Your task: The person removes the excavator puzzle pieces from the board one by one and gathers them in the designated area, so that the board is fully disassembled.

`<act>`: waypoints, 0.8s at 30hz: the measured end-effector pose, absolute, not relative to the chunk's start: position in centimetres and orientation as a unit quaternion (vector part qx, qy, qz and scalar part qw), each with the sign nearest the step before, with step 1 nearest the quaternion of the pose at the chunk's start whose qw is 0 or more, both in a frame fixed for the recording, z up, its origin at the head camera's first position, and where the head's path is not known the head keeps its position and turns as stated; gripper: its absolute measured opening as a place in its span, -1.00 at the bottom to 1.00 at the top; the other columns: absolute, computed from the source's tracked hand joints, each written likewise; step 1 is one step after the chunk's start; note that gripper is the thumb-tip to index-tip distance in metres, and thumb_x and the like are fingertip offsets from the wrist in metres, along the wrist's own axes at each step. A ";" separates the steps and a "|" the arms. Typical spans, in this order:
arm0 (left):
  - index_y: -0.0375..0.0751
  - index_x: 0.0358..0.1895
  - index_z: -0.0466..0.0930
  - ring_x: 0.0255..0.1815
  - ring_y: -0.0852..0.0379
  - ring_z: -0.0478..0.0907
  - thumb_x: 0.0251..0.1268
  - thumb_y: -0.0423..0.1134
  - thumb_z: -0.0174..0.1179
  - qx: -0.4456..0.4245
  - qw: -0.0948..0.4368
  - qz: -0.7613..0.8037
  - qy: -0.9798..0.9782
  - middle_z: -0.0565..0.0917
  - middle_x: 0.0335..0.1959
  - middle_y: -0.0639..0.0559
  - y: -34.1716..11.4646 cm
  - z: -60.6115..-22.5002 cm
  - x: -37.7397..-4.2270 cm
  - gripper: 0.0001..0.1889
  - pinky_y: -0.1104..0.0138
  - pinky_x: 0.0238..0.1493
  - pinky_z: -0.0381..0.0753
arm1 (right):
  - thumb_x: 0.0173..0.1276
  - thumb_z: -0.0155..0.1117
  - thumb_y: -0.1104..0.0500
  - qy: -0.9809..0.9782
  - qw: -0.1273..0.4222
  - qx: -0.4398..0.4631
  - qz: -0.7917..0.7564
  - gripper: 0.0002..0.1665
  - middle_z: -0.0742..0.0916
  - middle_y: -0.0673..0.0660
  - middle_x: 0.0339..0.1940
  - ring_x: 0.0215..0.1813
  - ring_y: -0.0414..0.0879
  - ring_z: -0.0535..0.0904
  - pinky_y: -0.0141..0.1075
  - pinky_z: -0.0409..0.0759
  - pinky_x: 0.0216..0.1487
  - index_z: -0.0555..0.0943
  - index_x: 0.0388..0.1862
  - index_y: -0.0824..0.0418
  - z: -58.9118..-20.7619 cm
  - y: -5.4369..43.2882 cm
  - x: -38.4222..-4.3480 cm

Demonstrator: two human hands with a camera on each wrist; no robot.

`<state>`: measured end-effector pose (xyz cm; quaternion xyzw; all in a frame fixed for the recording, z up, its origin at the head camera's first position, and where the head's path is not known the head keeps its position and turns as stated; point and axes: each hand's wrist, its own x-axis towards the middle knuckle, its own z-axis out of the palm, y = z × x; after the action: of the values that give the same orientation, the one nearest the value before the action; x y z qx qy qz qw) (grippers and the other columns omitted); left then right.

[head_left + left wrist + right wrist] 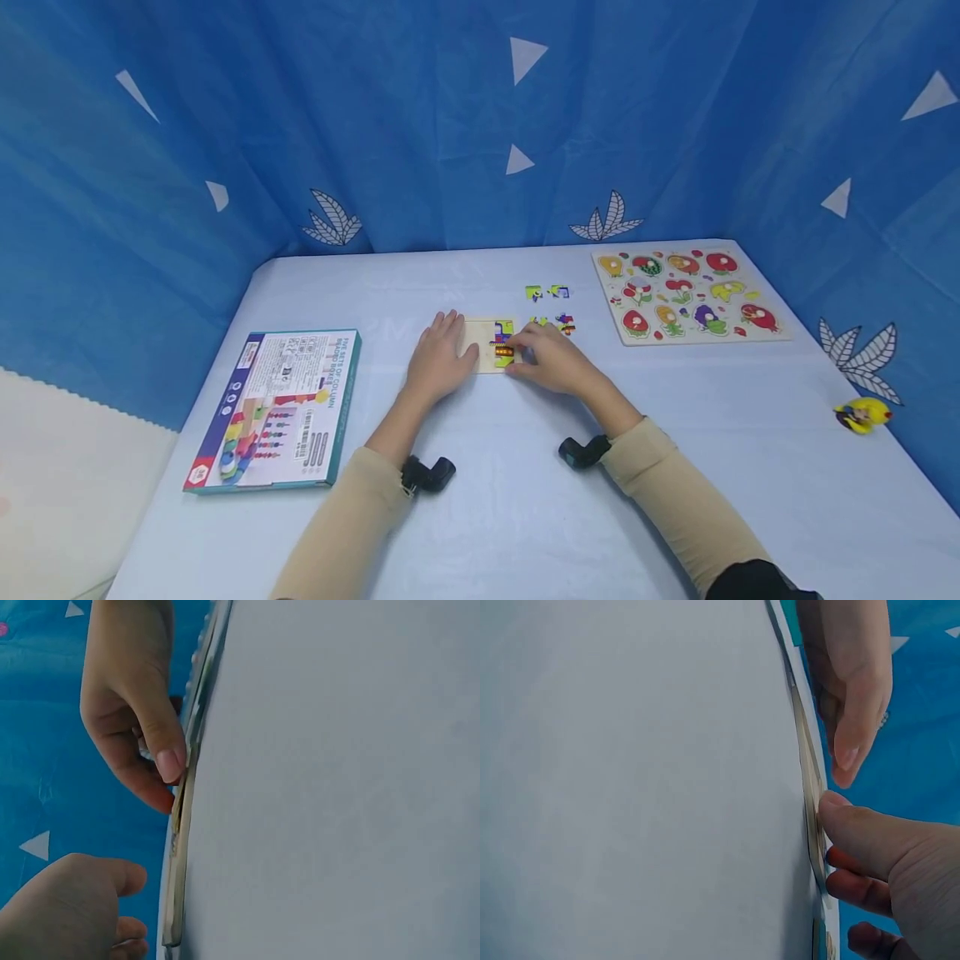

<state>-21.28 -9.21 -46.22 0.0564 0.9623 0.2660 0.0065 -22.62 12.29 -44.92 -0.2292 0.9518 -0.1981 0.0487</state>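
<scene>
A small wooden puzzle board [483, 364] lies on the table between both hands, with colourful picture pieces [504, 333] on its right part. My left hand [441, 357] rests at the board's left side, fingers extended and thumb by its edge. At the right side, my right hand [553, 358] pinches a jigsaw piece [505, 352] between thumb and fingers, low over the board. From the left wrist, the right hand's thumb and index finger [166, 761] show at that piece; the board appears edge-on.
Loose jigsaw pieces [558, 292] lie beyond the right hand. A fruit peg puzzle [693, 292] is at the back right, a boxed toy [281, 408] at the left. A small yellow figure [862, 414] stands near the right edge. Blue cloth [450, 125] hangs behind.
</scene>
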 end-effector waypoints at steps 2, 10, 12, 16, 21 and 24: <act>-0.24 0.54 0.14 0.67 -0.05 -0.12 0.46 0.11 -0.08 0.059 0.007 0.259 0.964 0.12 0.61 -0.10 -9.2 -46.3 -21.9 -0.28 0.04 0.64 -0.08 | 0.23 0.46 -0.14 0.952 0.047 -0.230 -0.196 -0.42 0.66 0.01 0.10 0.16 -0.05 0.49 -0.10 0.56 0.28 0.65 0.19 0.02 -45.0 12.2 -22.7; -0.20 0.53 0.18 0.67 -0.09 -0.11 0.41 0.24 -0.04 0.048 0.001 0.256 0.965 0.16 0.60 -0.12 -8.6 -47.1 -23.6 -0.21 -0.01 0.64 -0.09 | 0.22 0.47 -0.12 0.953 0.047 -0.228 -0.192 -0.46 0.66 -0.01 0.06 0.14 -0.05 0.49 -0.09 0.57 0.25 0.67 0.17 -0.01 -44.8 12.1 -22.8; -0.20 0.52 0.20 0.66 -0.10 -0.09 0.38 0.26 -0.01 0.043 -0.006 0.256 0.966 0.18 0.59 -0.13 -8.4 -47.4 -23.8 -0.20 -0.02 0.63 -0.09 | 0.22 0.47 -0.12 0.954 0.048 -0.227 -0.189 -0.47 0.67 -0.01 0.06 0.14 -0.05 0.49 -0.10 0.57 0.24 0.67 0.16 -0.01 -44.8 12.1 -22.8; -0.19 0.52 0.21 0.66 -0.12 -0.09 0.35 0.26 0.04 0.032 -0.018 0.252 0.967 0.18 0.59 -0.13 -8.0 -47.7 -23.9 -0.18 0.00 0.64 -0.09 | 0.23 0.46 -0.12 0.956 0.046 -0.230 -0.178 -0.48 0.67 0.00 0.06 0.13 -0.05 0.50 -0.11 0.59 0.23 0.68 0.15 -0.01 -44.6 12.0 -22.8; -0.19 0.51 0.22 0.65 -0.12 -0.06 0.33 0.25 0.07 0.026 -0.028 0.252 0.967 0.19 0.58 -0.14 -7.7 -47.8 -23.9 -0.18 0.01 0.64 -0.09 | 0.26 0.43 -0.13 0.956 0.044 -0.240 -0.161 -0.48 0.68 0.01 0.06 0.13 -0.04 0.52 -0.10 0.58 0.25 0.68 0.16 0.01 -44.4 12.1 -22.9; -0.18 0.51 0.22 0.65 -0.11 -0.06 0.33 0.26 0.07 0.025 -0.029 0.249 0.968 0.18 0.59 -0.13 -7.7 -47.9 -23.8 -0.18 0.02 0.64 -0.09 | 0.28 0.40 -0.13 0.954 0.047 -0.251 -0.159 -0.50 0.69 0.01 0.05 0.13 -0.05 0.53 -0.10 0.57 0.25 0.68 0.15 0.01 -44.3 12.2 -22.9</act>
<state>-23.76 -7.66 -47.87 0.0249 0.9677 0.2493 -0.0292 -22.90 12.21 -44.30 -0.2510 0.9536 -0.1594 0.0469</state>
